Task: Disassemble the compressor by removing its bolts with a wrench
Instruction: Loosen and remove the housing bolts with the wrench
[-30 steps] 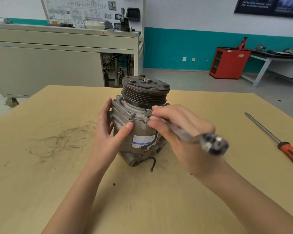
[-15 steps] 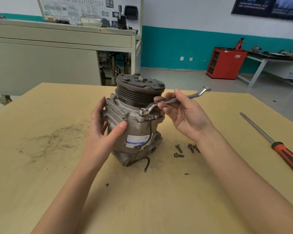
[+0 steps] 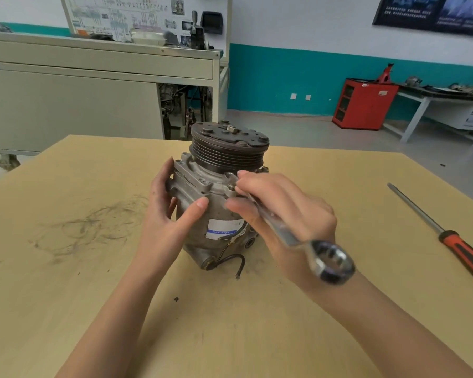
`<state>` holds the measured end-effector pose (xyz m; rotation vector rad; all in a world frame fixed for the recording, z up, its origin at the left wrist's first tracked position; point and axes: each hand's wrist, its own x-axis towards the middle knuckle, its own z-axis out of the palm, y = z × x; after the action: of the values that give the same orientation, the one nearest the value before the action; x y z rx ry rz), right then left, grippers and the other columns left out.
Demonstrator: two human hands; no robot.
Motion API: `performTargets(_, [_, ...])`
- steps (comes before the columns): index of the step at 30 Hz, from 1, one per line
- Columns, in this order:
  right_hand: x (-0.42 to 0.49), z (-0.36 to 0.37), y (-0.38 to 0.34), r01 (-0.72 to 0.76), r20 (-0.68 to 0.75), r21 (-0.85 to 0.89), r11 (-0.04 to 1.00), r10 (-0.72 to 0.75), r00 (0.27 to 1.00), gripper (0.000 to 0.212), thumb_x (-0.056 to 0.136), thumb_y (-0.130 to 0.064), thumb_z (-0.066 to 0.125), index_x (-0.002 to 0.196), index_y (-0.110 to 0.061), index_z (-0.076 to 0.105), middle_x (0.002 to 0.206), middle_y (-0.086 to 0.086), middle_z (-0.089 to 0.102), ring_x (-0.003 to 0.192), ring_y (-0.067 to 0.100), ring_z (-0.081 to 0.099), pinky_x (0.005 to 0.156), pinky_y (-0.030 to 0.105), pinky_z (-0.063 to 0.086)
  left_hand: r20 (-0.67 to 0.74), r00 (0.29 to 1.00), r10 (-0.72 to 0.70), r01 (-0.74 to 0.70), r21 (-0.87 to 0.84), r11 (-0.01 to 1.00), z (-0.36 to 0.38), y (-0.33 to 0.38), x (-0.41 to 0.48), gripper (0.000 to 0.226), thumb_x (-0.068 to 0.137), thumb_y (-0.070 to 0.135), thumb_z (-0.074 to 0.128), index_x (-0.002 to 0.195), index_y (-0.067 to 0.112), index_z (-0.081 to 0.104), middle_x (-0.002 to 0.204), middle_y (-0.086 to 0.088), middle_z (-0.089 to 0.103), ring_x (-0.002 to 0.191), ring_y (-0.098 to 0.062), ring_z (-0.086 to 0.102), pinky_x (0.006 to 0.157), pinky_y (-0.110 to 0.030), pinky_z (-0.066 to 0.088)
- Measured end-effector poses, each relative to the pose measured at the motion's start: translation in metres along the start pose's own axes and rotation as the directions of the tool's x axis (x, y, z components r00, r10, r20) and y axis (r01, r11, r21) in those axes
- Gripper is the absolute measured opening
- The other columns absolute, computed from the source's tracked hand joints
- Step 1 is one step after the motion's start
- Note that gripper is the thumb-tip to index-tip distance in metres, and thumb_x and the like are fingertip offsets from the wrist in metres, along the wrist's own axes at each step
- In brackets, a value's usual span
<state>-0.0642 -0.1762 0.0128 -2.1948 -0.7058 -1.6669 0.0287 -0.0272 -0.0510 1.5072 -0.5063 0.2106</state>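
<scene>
A grey compressor (image 3: 219,214) with a dark ribbed pulley on top stands upright on the wooden table (image 3: 66,296). My left hand (image 3: 170,222) holds its left side, thumb across the front of the body. My right hand (image 3: 281,214) grips a silver wrench (image 3: 306,241). The wrench's far end sits on a bolt (image 3: 232,187) on the compressor's upper flange, and its ring end points toward me, blurred. My right hand and forearm hide the table to the right of the compressor.
A long screwdriver (image 3: 448,238) with a red and black handle lies on the table at the right. Dark scuff marks (image 3: 93,227) cover the table at the left. Behind the table stand a beige workbench (image 3: 93,85) and a red cabinet (image 3: 363,105).
The wrench handle has swung from pointing away to the right round toward me, its far end staying on the flange bolt. The loose bolts seen on the table are now hidden by my right arm.
</scene>
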Motion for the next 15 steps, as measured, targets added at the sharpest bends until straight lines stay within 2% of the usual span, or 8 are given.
performTargets(4, [-0.007,0.001,0.002,0.079,0.001,-0.124,0.989,-0.08,0.997,0.044,0.094,-0.03,0.051,0.076,0.005,0.072,0.08,0.014,0.072,0.064,0.02,0.07,0.049,0.027,0.055,0.009,1.0,-0.003,0.003,0.007,1.0,0.0,0.001,0.0,0.089,0.068,0.053,0.068,0.147,0.038,0.031,0.147,0.02,0.039,0.131,0.004,0.042,0.113,-0.035,0.037])
performTargets(7, [-0.013,0.004,0.009,-0.106,-0.012,0.198,0.974,0.111,0.994,0.038,0.096,-0.026,0.05,0.081,0.003,0.07,0.084,0.013,0.071,0.076,0.021,0.071,0.062,0.031,0.058,0.003,1.0,-0.01,0.011,-0.011,1.0,-0.001,0.001,-0.001,0.089,0.067,0.054,0.069,0.146,0.041,0.031,0.147,0.021,0.039,0.132,0.003,0.042,0.113,-0.038,0.037])
performTargets(8, [-0.013,0.005,0.015,-0.248,0.022,0.401,0.882,0.261,0.965,0.032,0.096,-0.024,0.05,0.084,-0.001,0.069,0.087,0.011,0.071,0.079,0.021,0.071,0.067,0.033,0.058,0.002,1.0,-0.014,0.014,-0.015,1.0,0.0,0.001,-0.001,0.088,0.066,0.054,0.069,0.145,0.043,0.032,0.147,0.023,0.039,0.132,0.004,0.042,0.113,-0.038,0.037])
performTargets(9, [-0.013,0.004,0.023,-0.401,0.102,0.595,0.697,0.43,0.897,0.027,0.097,-0.021,0.049,0.085,-0.005,0.067,0.089,0.008,0.072,0.08,0.022,0.072,0.069,0.032,0.058,0.001,1.0,-0.016,0.016,-0.016,1.0,0.0,0.002,-0.001,0.086,0.065,0.054,0.069,0.143,0.045,0.032,0.146,0.024,0.039,0.131,0.005,0.041,0.113,-0.038,0.037])
performTargets(10, [-0.011,0.003,0.033,-0.524,0.223,0.732,0.436,0.573,0.789,0.025,0.097,-0.018,0.048,0.083,-0.006,0.066,0.091,0.007,0.073,0.079,0.022,0.072,0.068,0.029,0.058,0.001,1.0,-0.017,0.017,-0.014,1.0,0.001,0.002,-0.002,0.085,0.065,0.054,0.068,0.142,0.047,0.032,0.146,0.025,0.038,0.131,0.006,0.041,0.113,-0.038,0.037])
performTargets(12, [-0.003,0.004,0.051,-0.632,0.539,0.766,-0.117,0.654,0.532,0.031,0.093,-0.019,0.047,0.075,-0.009,0.07,0.091,0.012,0.073,0.075,0.021,0.072,0.063,0.022,0.057,-0.007,1.0,-0.018,0.018,-0.008,1.0,0.0,0.002,-0.001,0.084,0.065,0.055,0.068,0.14,0.049,0.032,0.145,0.026,0.038,0.131,0.007,0.041,0.114,-0.037,0.036])
performTargets(13, [-0.001,0.006,0.058,-0.636,0.648,0.713,-0.295,0.622,0.439,0.033,0.089,-0.021,0.047,0.072,-0.009,0.072,0.09,0.015,0.073,0.072,0.019,0.072,0.06,0.02,0.056,-0.007,1.0,-0.019,0.019,-0.008,1.0,0.0,0.002,-0.001,0.083,0.065,0.055,0.068,0.14,0.049,0.032,0.145,0.027,0.038,0.131,0.008,0.041,0.114,-0.037,0.036])
performTargets(15, [0.001,0.008,0.066,-0.606,0.695,0.687,-0.4,0.604,0.39,0.035,0.085,-0.024,0.047,0.069,-0.007,0.073,0.087,0.016,0.072,0.068,0.016,0.071,0.057,0.018,0.056,0.003,1.0,-0.02,0.021,-0.012,1.0,0.001,0.001,-0.001,0.083,0.065,0.055,0.068,0.14,0.05,0.032,0.145,0.028,0.038,0.13,0.009,0.041,0.114,-0.036,0.036])
